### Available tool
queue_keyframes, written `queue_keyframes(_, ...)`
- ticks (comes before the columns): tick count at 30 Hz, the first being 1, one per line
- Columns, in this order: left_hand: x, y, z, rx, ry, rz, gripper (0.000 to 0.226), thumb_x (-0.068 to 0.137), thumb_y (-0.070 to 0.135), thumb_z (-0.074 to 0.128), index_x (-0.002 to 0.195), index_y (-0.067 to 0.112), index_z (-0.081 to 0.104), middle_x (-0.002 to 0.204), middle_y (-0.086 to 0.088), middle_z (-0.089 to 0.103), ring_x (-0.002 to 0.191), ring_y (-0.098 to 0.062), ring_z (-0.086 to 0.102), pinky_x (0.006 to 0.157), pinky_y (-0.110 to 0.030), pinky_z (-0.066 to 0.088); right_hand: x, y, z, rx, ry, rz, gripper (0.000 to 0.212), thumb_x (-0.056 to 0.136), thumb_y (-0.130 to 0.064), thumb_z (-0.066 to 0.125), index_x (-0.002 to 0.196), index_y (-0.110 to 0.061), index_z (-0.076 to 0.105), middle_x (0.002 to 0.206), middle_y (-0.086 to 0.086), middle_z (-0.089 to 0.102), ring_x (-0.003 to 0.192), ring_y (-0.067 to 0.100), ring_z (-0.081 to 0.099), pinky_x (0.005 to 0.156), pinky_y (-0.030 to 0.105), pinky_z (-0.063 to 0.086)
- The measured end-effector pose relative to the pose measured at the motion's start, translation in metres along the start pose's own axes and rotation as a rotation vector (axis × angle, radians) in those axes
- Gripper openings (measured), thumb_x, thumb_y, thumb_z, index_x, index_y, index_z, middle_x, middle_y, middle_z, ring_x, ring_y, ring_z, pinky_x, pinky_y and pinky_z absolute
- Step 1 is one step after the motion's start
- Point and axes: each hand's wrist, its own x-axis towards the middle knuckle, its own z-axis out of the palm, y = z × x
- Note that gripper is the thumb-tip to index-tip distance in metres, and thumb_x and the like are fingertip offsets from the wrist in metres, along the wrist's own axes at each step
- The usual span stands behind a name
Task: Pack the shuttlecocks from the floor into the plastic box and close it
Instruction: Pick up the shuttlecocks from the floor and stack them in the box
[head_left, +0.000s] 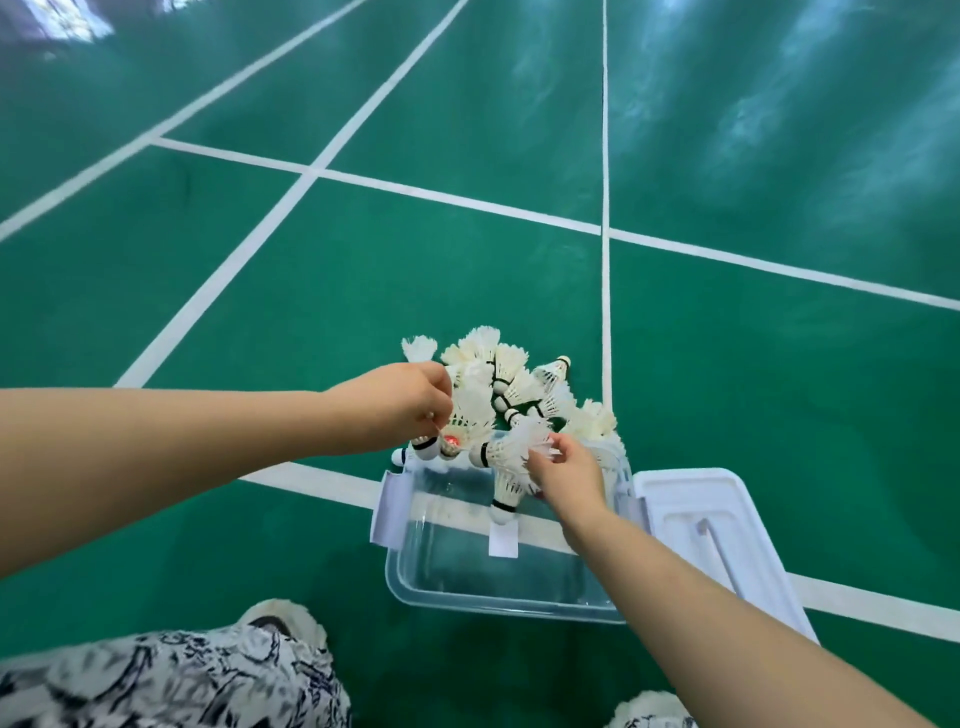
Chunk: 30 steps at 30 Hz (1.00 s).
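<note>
Shuttlecock (506, 488) vertical, cork down, right hand (569, 480) gripping.

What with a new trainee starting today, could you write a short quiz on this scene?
1. True or false: the lid lies on the floor right of the plastic box.
2. Where is the shuttlecock pile? A) inside the box B) on the floor beyond the box C) on the lid
3. Fill in: the left hand and the right hand each hold ____.
Key: 1 true; 2 B; 3 shuttlecocks.
</note>
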Motion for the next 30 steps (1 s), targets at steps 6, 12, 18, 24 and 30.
queue_keyframes(6,0.008,-0.016,0.012,-0.099,0.075,-0.054,0.011,0.083,0.011,0.063,0.089,0.008,0.071,0.117,-0.005,0.058,0.095,-0.021,0.058,0.074,-0.015,0.03,0.012,0.049,0.03,0.213,-0.117,0.288,0.009,0.09,0.0,0.055,0.088,-0.009,0.057,0.076,0.006,0.06,0.064,0.016,0.052,0.056,0.024,0.046)
queue_keyframes(12,0.011,-0.032,0.014,-0.154,0.137,-0.103,0.01,0.083,0.01,0.064,0.088,0.008,0.073,0.119,-0.004,0.059,0.081,-0.011,0.048,0.074,-0.013,0.029,0.021,0.068,0.062,0.541,-0.159,0.538,0.012,0.096,-0.001,0.047,0.1,-0.008,0.056,0.085,0.005,0.063,0.073,0.015,0.059,0.06,0.025,0.051)
queue_keyframes(18,0.015,-0.043,0.021,-0.17,0.149,-0.135,0.01,0.082,0.009,0.064,0.087,0.009,0.073,0.117,-0.005,0.06,0.079,-0.009,0.047,0.07,-0.009,0.026,0.034,0.065,0.069,0.741,-0.138,0.683,0.02,0.098,-0.004,0.041,0.116,-0.007,0.051,0.096,0.011,0.064,0.074,0.019,0.059,0.049,0.024,0.055)
queue_keyframes(24,0.018,-0.041,0.024,-0.173,0.137,-0.117,0.01,0.082,0.008,0.065,0.086,0.009,0.073,0.115,-0.004,0.06,0.08,-0.009,0.048,0.071,-0.009,0.027,0.032,0.066,0.059,0.577,-0.152,0.752,0.012,0.095,-0.012,0.049,0.086,-0.014,0.056,0.077,0.002,0.058,0.064,0.013,0.048,0.06,0.023,0.035)
queue_keyframes(30,0.017,-0.03,0.018,-0.164,0.135,-0.071,0.01,0.082,0.008,0.064,0.087,0.008,0.073,0.117,-0.005,0.06,0.081,-0.01,0.048,0.075,-0.014,0.031,0.033,0.06,0.028,0.432,-0.109,0.598,0.006,0.091,-0.013,0.057,0.086,-0.014,0.06,0.069,-0.002,0.05,0.054,0.009,0.035,0.039,0.016,0.026)
